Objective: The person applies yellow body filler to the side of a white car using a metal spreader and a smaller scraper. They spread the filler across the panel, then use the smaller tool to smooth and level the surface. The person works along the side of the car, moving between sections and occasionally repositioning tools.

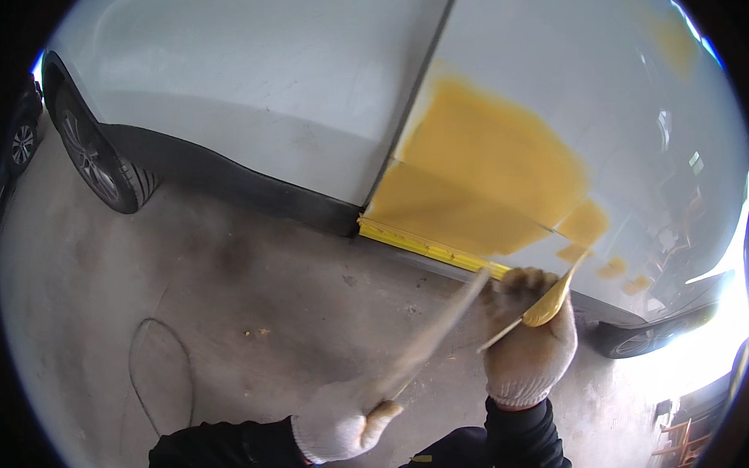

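My left hand, in a white knitted glove, grips the near end of a long, flat, pale strip, smeared by motion. The strip's far end reaches the car's lower edge. My right hand, in a soiled glove, is closed with its fingers curled by that edge. A thin putty spreader coated in yellow filler lies across this hand, apparently held in it; the grip itself is hidden. Bright yellow filler runs along the bottom of the door panel. Above it, a dull ochre filler patch covers the panel.
The pale car body spans the upper view, with a dark sill and a wheel at left. A hose or cable loops on the concrete floor. Another wheel stands at right, near a wooden frame.
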`<act>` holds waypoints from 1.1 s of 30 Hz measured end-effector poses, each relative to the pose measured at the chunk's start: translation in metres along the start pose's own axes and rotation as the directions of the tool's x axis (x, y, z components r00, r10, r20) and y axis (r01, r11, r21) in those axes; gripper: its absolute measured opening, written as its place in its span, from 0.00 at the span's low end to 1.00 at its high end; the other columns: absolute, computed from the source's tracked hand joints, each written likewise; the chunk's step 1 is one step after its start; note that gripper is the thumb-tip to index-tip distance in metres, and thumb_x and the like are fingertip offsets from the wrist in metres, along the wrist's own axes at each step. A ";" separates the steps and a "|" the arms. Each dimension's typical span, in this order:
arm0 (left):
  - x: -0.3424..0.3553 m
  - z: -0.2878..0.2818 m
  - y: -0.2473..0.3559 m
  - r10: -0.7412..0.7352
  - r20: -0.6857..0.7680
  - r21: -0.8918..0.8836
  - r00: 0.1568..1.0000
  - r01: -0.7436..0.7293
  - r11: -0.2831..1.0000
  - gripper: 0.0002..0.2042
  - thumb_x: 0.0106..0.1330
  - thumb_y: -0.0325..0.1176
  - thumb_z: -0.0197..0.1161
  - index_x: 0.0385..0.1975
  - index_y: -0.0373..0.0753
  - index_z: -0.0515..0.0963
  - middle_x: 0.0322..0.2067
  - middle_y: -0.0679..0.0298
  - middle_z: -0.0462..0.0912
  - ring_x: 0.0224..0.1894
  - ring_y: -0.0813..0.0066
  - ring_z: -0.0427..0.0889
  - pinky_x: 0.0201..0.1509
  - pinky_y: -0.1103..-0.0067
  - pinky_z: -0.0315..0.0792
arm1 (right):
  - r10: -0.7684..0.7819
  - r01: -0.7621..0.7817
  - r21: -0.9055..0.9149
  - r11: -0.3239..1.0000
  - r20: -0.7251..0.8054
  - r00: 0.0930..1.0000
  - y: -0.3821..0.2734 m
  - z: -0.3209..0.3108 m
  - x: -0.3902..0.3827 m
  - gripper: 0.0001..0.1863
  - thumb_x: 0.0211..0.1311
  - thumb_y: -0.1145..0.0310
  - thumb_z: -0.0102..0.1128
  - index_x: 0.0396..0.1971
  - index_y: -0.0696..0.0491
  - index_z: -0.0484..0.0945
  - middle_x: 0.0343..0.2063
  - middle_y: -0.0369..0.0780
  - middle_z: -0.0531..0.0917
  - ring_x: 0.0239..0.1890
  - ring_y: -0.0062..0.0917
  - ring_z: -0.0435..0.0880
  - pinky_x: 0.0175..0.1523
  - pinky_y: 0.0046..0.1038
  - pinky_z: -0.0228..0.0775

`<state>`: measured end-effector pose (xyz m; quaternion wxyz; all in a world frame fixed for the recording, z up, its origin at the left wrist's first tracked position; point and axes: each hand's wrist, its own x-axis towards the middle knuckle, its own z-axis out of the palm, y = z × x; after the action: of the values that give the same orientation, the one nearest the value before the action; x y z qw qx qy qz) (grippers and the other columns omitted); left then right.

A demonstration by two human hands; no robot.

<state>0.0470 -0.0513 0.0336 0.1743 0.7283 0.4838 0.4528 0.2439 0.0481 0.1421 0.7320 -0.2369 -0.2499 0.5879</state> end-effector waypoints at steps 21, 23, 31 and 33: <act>0.002 0.001 -0.069 0.241 -0.876 0.406 0.418 0.369 0.836 0.16 0.78 0.34 0.55 0.30 0.26 0.71 0.42 0.41 0.81 0.31 0.62 0.81 0.34 0.72 0.79 | 0.597 0.500 -0.866 0.006 0.404 0.693 -0.004 0.041 -0.045 0.21 0.62 0.76 0.63 0.57 0.58 0.81 0.41 0.48 0.86 0.40 0.46 0.86 0.47 0.35 0.81; 0.009 -0.022 -0.040 -0.319 -0.811 -0.110 0.490 0.407 0.907 0.11 0.78 0.29 0.55 0.38 0.24 0.75 0.45 0.46 0.82 0.36 0.64 0.81 0.40 0.74 0.78 | 0.451 0.511 -0.846 -0.154 0.400 0.798 -0.038 0.043 -0.048 0.19 0.60 0.80 0.60 0.52 0.55 0.84 0.40 0.46 0.86 0.41 0.44 0.86 0.48 0.35 0.81; 0.059 -0.100 0.061 -0.599 -0.027 -0.888 0.800 0.256 0.382 0.18 0.80 0.41 0.55 0.55 0.30 0.75 0.47 0.56 0.81 0.50 0.69 0.80 0.52 0.71 0.78 | 0.223 0.876 -0.479 0.060 0.862 0.456 -0.123 0.108 -0.077 0.20 0.58 0.76 0.62 0.52 0.52 0.85 0.51 0.43 0.82 0.53 0.38 0.83 0.55 0.40 0.79; 0.071 -0.118 0.067 -0.264 0.205 -0.937 0.942 0.267 0.226 0.21 0.79 0.39 0.55 0.60 0.26 0.73 0.54 0.51 0.81 0.54 0.62 0.81 0.58 0.69 0.78 | 0.137 0.948 -0.320 -0.010 0.938 0.318 -0.116 0.130 -0.091 0.18 0.65 0.66 0.61 0.55 0.48 0.83 0.54 0.39 0.81 0.55 0.35 0.81 0.61 0.42 0.75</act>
<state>-0.0053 -0.0430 0.1768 0.6498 0.3845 0.2313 0.6136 0.2297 -0.0566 0.3079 0.3611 -0.2136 -0.9077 0.0001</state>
